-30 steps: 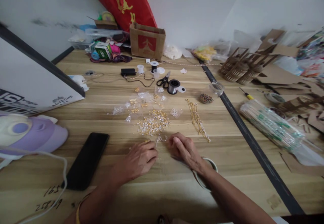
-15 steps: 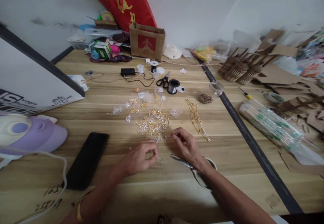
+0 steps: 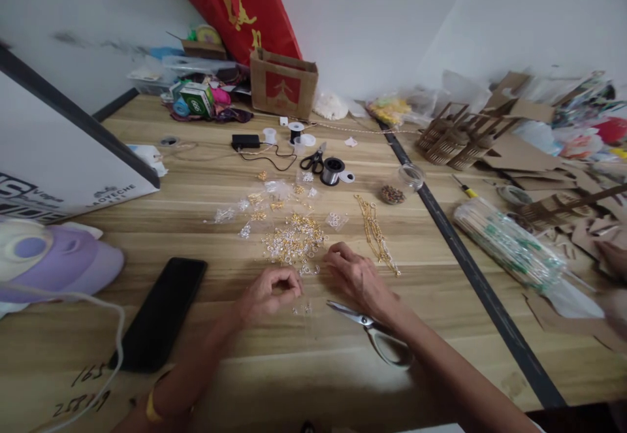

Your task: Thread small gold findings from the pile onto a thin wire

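My left hand is at the near edge of a pile of small gold and silver jewellery findings, thumb and forefinger pinched together. Whatever is in that pinch is too small to make out. My right hand reaches to the pile's right edge with its fingers bent downward and together; their tips are partly hidden. Between and below the hands lie a few tiny silvery pieces. White-handled scissors lie under my right forearm. Gold chains stretch beyond my right hand, beside a small bag of rings.
A black phone lies at left, near a purple and white device. Black scissors, a wire spool and a jar of beads stand farther back. At far right, another person's hand is beside cardboard and wrapped sticks.
My right hand has turned further palm-down at the pile's edge. My left hand has shifted slightly up and left, still pinched. Another person's hand has come into view at the right.
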`<control>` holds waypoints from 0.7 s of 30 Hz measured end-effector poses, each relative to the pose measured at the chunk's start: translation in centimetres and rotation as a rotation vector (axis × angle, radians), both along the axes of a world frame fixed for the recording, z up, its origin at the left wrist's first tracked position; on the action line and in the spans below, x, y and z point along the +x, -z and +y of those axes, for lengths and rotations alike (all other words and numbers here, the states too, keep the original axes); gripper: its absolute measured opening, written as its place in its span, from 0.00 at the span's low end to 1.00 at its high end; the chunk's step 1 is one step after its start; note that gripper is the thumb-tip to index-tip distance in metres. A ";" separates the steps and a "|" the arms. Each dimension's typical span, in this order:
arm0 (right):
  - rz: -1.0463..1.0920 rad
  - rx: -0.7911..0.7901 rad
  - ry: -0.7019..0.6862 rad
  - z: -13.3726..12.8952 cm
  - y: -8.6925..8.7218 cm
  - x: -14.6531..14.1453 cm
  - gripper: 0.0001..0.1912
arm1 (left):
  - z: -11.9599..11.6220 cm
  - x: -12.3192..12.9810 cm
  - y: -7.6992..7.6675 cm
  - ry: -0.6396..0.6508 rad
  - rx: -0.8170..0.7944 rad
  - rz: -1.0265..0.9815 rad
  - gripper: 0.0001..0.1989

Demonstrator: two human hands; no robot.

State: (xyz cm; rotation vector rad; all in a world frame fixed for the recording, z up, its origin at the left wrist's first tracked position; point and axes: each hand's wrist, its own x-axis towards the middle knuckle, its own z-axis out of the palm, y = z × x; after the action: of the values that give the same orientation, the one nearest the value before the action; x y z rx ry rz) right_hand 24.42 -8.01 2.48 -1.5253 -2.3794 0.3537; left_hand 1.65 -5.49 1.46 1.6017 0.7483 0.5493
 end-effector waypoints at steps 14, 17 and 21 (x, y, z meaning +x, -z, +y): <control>-0.429 -0.046 -0.207 3.2 -0.4 -1.2 0.08 | 0.0 0.2 0.3 -0.076 -0.082 0.028 0.09; -0.472 -0.062 -0.234 3.4 -0.5 -0.8 0.09 | 0.0 0.0 0.4 -0.087 -0.094 0.029 0.09; -0.376 -0.070 -0.278 3.3 -1.2 -0.1 0.06 | 0.1 0.0 0.7 -0.105 -0.097 0.017 0.10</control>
State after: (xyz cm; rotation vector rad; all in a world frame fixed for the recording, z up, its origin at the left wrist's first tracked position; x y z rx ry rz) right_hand 24.29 -4.70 3.70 -1.3902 -2.9136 0.2243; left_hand 1.61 -5.38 0.77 1.4856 0.8631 0.5674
